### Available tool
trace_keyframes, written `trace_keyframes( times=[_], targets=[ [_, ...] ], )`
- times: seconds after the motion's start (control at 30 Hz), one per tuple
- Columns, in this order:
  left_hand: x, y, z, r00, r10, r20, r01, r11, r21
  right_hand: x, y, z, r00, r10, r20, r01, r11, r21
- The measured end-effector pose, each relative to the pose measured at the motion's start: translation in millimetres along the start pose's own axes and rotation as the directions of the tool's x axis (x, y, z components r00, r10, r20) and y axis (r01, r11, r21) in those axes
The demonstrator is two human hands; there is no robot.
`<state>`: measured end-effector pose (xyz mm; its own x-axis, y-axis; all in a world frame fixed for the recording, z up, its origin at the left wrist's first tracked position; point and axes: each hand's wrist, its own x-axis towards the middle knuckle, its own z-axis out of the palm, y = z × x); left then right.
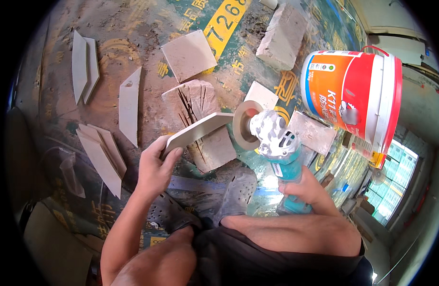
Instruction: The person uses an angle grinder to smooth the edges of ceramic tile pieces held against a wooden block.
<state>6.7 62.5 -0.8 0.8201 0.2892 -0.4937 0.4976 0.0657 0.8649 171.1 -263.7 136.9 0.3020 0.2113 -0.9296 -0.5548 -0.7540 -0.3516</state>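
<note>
My left hand (156,167) pinches one end of a long cut tile strip (198,129), thumb on one side and fingers on the other. The strip slants up to the right, its far end close to the disc (243,125) of an angle grinder; whether they touch I cannot tell. Wrapped round the teal body of the angle grinder (279,140) is my right hand (303,188); the tool's head is white with grey patches. Below the strip lies a pale block (212,150) scored with several dark grooves.
Cut tile pieces (129,107) lie at the left, with a stack of strips (102,155) nearer me. A square tile (189,56) and a rough block (282,37) lie farther off. A red and orange bucket (353,93) stands at the right. My clogs (238,190) are close below the grooved block.
</note>
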Motion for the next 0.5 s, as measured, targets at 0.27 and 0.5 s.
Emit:
trace_keyframes(
  times=[0.27, 0.5],
  targets=[
    [-0.3, -0.6, 19.4, 0.998, 0.037, 0.056, -0.054, 0.943, 0.328, -8.1, -4.7, 25.0, 0.995, -0.087, -0.047, 0.078, 0.983, -0.168],
    [-5.3, -1.5, 6.2, 0.988, -0.077, 0.130, 0.059, 0.989, 0.137, -7.1, -20.0, 33.4, 0.999, -0.029, -0.040, 0.017, 0.964, -0.265]
  ],
)
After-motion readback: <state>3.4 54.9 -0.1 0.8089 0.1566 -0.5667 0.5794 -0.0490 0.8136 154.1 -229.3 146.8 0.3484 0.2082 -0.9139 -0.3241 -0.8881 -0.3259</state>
